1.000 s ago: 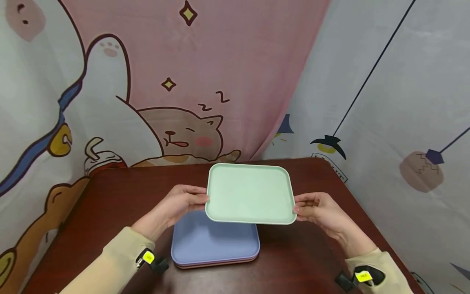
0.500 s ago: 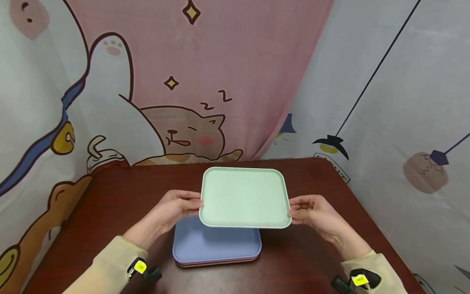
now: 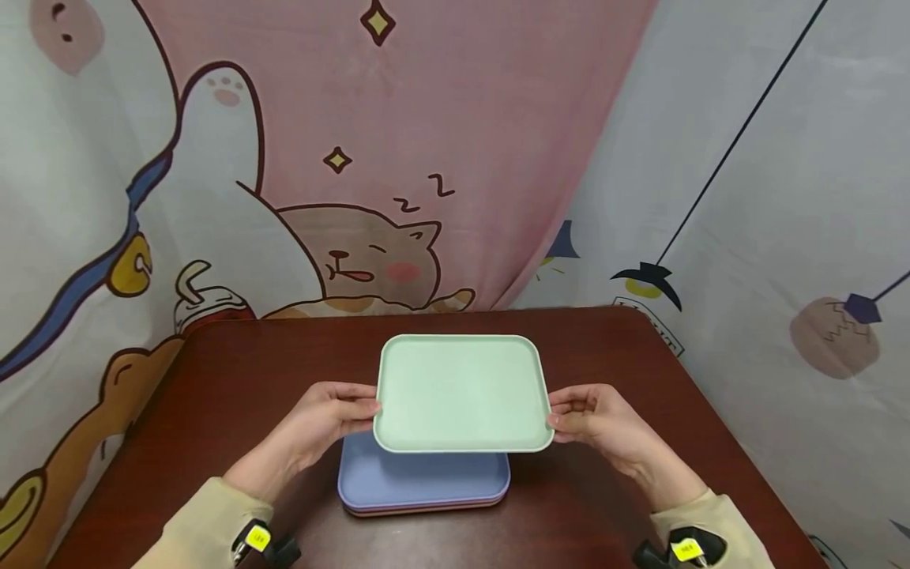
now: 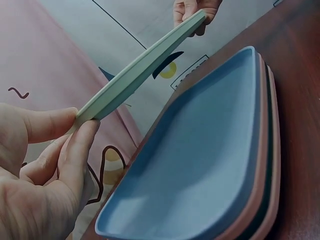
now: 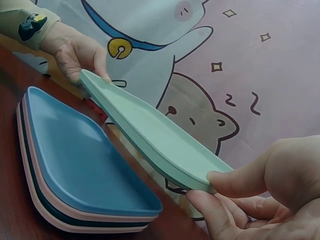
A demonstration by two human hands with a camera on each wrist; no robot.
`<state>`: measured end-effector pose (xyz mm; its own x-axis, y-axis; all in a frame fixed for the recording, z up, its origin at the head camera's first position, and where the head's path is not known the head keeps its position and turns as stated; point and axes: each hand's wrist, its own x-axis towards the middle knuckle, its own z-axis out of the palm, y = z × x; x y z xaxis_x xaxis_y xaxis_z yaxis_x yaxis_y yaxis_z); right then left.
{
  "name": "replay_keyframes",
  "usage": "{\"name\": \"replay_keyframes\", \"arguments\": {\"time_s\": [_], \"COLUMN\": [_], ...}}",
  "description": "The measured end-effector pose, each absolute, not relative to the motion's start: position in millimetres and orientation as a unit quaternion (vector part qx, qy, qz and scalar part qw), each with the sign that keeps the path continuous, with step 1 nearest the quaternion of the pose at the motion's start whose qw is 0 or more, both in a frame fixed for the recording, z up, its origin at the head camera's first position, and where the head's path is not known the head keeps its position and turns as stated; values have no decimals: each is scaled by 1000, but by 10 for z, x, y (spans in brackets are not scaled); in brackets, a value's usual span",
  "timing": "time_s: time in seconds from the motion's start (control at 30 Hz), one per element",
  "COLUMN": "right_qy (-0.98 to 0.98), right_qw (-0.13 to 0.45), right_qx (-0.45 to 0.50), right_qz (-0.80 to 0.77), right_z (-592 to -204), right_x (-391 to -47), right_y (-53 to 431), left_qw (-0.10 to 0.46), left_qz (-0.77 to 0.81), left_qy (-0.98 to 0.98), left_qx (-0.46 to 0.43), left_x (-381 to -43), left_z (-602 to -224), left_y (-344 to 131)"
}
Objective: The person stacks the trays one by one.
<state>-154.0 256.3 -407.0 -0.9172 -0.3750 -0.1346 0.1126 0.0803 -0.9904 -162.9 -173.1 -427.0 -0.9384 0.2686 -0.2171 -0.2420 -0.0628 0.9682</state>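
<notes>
A pale green rectangular tray (image 3: 462,391) with a low raised rim is held up by both hands. My left hand (image 3: 313,423) pinches its left short edge between thumb and fingers, while my right hand (image 3: 611,427) pinches the opposite edge. Below it lies a stack of trays with a blue tray (image 3: 424,478) on top; the green one overlaps the back part of it in the head view. Both wrist views show a gap between the green tray and the stack. Under the blue tray, pink and dark green rims (image 5: 90,217) show at the stack's side.
The stack rests on a dark reddish-brown table (image 3: 569,514). Behind the table hangs a pink and white curtain (image 3: 498,142) printed with cartoon animals, and its pale part runs along the right side.
The green tray has moved left and nearer in the head view, carried by both hands, and now sits more level above the stack. The stack stays put as the view shifts slightly.
</notes>
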Motion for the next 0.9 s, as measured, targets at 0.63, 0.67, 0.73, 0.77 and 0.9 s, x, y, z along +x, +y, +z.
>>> {"name": "replay_keyframes", "arguments": {"time_s": [0.63,0.67,0.73,0.77,0.9], "right_qy": [695,694,690,689,684], "right_qw": [209,211,214,215,223], "right_qx": [-112,-114,-118,-120,-123], "right_qz": [-678,-679,-681,-681,-683], "right_z": [-4324,-4338,-4366,-4382,-4449], "right_x": [-1511,-1507,-1499,-1496,-1492], "right_y": [2386,2378,2360,2350,2306], "left_qw": [175,175,175,176,181], "left_qz": [743,745,748,749,748], "left_qy": [646,644,640,639,638], "left_qx": [-1,0,-3,-4,-19], "left_x": [-1380,-1373,-1358,-1349,-1316], "left_z": [-4463,-4472,-4489,-4500,-4546], "left_y": [-1939,-1949,-1970,-1981,-2023]}}
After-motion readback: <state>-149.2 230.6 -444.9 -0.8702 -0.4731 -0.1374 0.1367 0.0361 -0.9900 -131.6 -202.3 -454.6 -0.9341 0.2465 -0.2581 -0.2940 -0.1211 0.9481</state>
